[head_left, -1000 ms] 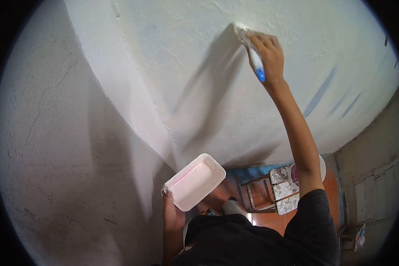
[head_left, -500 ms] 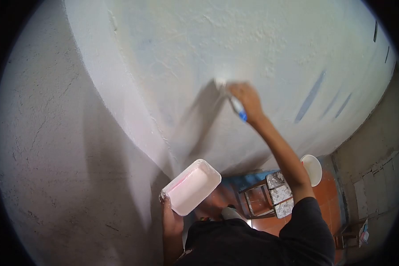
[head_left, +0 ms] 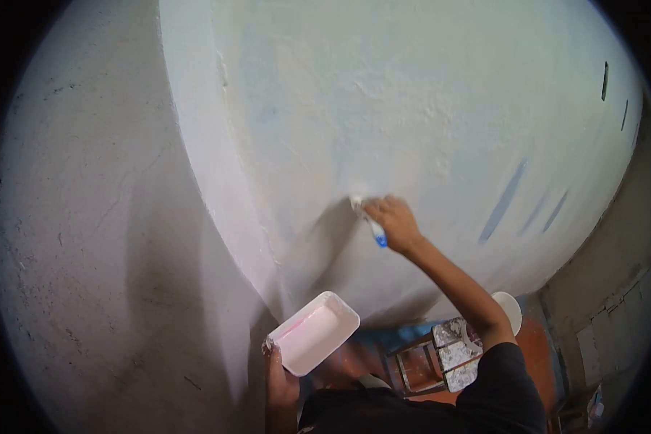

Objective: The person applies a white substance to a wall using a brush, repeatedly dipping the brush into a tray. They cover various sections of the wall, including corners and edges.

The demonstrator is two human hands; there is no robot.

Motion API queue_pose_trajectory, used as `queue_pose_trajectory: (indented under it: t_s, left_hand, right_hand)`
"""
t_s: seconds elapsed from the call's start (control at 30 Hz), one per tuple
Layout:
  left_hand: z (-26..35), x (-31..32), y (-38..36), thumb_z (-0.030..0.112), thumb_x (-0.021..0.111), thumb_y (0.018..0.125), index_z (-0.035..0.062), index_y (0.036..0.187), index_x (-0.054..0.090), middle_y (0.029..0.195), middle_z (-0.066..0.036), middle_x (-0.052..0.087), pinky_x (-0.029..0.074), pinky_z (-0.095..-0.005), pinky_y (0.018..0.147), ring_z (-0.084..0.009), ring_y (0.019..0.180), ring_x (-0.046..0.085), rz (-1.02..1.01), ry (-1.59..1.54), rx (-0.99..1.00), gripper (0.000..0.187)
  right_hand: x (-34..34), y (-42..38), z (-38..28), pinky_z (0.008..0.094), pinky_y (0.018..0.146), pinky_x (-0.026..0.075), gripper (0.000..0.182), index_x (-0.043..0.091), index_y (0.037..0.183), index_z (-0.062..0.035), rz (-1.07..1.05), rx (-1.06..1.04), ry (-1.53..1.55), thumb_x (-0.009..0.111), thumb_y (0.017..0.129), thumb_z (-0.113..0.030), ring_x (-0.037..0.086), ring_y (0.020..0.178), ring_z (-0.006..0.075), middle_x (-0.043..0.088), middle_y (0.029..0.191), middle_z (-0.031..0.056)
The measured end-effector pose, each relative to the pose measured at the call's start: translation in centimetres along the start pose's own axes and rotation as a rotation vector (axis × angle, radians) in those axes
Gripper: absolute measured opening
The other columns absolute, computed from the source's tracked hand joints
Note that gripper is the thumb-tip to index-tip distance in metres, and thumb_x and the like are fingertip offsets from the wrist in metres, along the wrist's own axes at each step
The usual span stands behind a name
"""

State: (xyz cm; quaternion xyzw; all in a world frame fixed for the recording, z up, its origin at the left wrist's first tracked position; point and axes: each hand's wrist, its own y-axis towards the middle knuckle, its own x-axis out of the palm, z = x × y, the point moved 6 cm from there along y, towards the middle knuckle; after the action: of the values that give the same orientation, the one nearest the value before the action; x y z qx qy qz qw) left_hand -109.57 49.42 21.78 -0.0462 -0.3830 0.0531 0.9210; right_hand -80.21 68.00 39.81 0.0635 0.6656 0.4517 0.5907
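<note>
My right hand [head_left: 394,220] is closed round a paintbrush [head_left: 377,233] with a white handle and a blue end. The brush's pale bristles meet the wall [head_left: 412,130], which carries whitish paint with bluish patches and a bumpy texture. Lower down, my left hand [head_left: 281,372] grips a white rectangular paint tray [head_left: 318,333] by its near left corner. Inside the tray is pale paint, with a pink streak along one side. The tray is tilted and hangs apart from the wall.
A paint-spattered wooden chair [head_left: 456,362] stands on the red floor below my right arm, and a white bucket [head_left: 510,311] is beside it. A grey, rough wall [head_left: 87,217] adjoins at the left. Dark slots mark the painted wall at the right.
In the view, my right hand and the brush sit lower than before, while the whole scene has also shifted downward. The tray stays in my left hand.
</note>
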Motion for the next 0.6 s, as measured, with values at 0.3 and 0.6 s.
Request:
queue_pose_trajectory:
  t_s: [0.3,0.6]
  left_hand:
    - [-0.3,-0.3,-0.1,0.023,0.037,0.105,0.0095,0.137,0.039,0.135,-0.011,0.050,0.043,-0.0418,0.104,-0.0249,0.124,0.051,0.006,0.006,0.009,0.035]
    - [-1.5,-2.0,0.0,0.022,0.039,0.104,0.0071,0.134,0.042,0.134,-0.011,0.050,0.042,-0.0408,0.105,-0.0247,0.124,0.050,0.045,-0.094,-0.029,0.033]
  right_hand:
    - [-17.8,15.6,2.3,0.0394,0.074,0.048,0.038,0.063,0.116,-0.0113,0.592,-0.078,-0.290,0.060,0.078,-0.006,0.059,0.090,0.0293,0.066,0.110,0.0069]
    - [3.7,2.4,-3.5,0.0395,0.077,0.048,0.033,0.065,0.114,-0.0114,0.021,-0.166,-0.116,0.059,0.081,-0.011,0.060,0.093,0.0259,0.065,0.114,0.0061]
